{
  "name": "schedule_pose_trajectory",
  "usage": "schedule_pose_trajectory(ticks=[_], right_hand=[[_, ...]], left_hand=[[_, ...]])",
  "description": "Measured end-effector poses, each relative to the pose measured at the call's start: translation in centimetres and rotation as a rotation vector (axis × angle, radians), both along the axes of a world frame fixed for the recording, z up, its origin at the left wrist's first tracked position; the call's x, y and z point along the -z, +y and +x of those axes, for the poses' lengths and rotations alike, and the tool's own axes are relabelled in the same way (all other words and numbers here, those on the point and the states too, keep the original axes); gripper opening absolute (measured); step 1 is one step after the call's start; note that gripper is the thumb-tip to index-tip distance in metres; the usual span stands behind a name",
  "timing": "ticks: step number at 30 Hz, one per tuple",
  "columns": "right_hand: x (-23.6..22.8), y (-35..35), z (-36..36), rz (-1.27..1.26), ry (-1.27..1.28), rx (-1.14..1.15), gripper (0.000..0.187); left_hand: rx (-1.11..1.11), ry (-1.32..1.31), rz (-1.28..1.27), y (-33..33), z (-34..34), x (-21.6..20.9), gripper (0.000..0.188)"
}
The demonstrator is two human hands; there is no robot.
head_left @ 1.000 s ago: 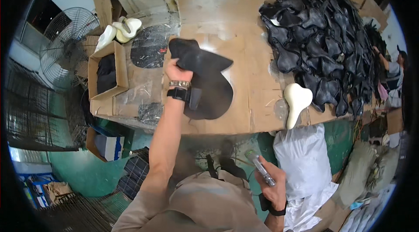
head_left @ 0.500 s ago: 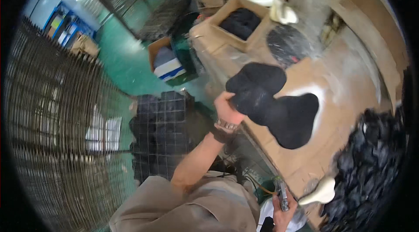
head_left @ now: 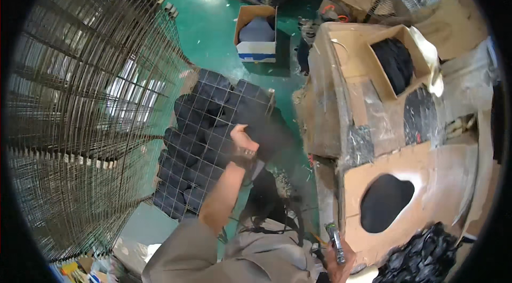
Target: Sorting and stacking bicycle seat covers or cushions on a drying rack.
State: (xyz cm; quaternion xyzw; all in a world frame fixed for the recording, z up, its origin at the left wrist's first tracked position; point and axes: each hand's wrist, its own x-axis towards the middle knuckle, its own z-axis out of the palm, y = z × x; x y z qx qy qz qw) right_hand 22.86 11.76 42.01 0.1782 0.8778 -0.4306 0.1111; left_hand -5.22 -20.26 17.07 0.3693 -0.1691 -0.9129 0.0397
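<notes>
The left hand [head_left: 242, 142] was stretched out from a bare forearm in a beige sleeve, a dark watch band at the wrist, reaching down and away from the body over the low black wire-mesh basket [head_left: 210, 139]. Its fingers were closed around the edge of a flat, blurred piece of black leather [head_left: 269, 134], which hung at the right-hand rim of the basket, just above the stack of similar black pieces lying inside it. The piece looked matte and dark, its outline smeared. The right hand [head_left: 336, 253] sat low, to the right of the basket and close to the body, wrapped around a slim silver pen-like tool [head_left: 336, 240]. Farther right of the basket stood a cardboard-covered worktable [head_left: 426, 171] bearing another rounded black leather cut-out [head_left: 385, 202].
</notes>
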Motion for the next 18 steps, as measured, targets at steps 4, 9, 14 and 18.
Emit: schedule_pose_trajectory(ticks=[4, 9, 14, 18], right_hand=[[1.6, -3.5, -5.4, -0.063, -0.177, -0.053, 0.045], [6.3, -7.0, -10.2, -0.118, -0.290, 0.043, 0.040], [6.8, -13.2, -19.5, -0.011, -0.574, 0.004, 0.040], [11.5, -13.8, -21.4, 0.060, -0.619, -0.131, 0.041]], left_hand=[[-0.074, -0.054, -0.042, -8.0, -8.6, 4.4, 0.027], [-0.092, 0.082, 0.102, -16.1, -17.4, 7.8, 0.030], [-0.248, 0.126, 0.027, -26.6, -20.4, 16.8, 0.033], [-0.047, -0.125, -0.760, -36.0, -18.7, 25.3, 0.039]])
